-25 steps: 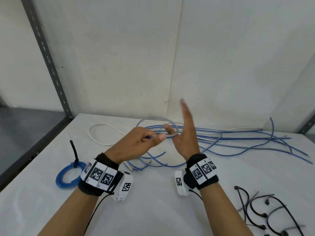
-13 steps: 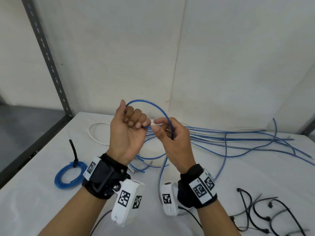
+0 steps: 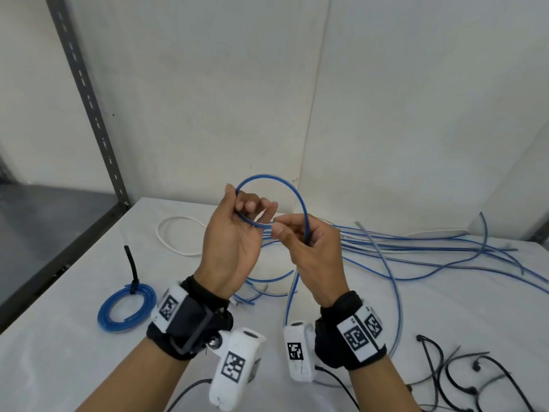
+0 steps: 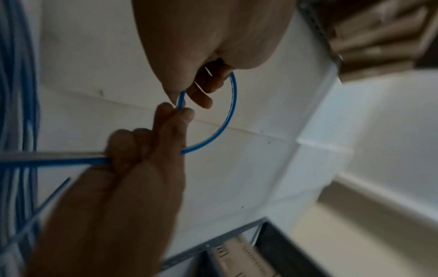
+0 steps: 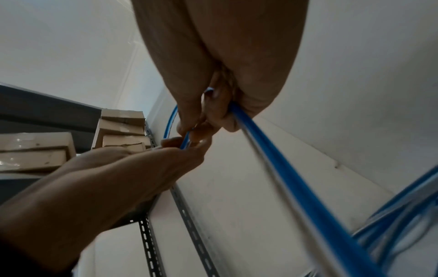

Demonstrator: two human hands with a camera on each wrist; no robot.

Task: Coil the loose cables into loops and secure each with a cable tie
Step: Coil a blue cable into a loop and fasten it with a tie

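Note:
Above the white table, both hands hold one blue cable [image 3: 292, 194] bent into a small loop. My left hand [image 3: 237, 233] has its fingers curled round the loop's left side and lower strands [image 4: 233, 97]. My right hand [image 3: 303, 242] pinches the cable [image 5: 272, 150] where the loop closes, and the cable's tail hangs down between my wrists to the table. A heap of loose blue cables [image 3: 430, 251] lies behind and to the right. Black cable ties [image 3: 463, 379] lie at the lower right.
A tied blue coil [image 3: 127, 307] with a black tie sticking up lies at the left. A white cable [image 3: 178, 233] loops behind my left hand. A grey slotted upright [image 3: 89, 99] stands at the table's [image 3: 74, 367] left edge, with white walls behind.
Both hands rose from near the table. My right hand went from flat with straight fingers to pinching the cable, and the loop now stands upright and wider between the hands.

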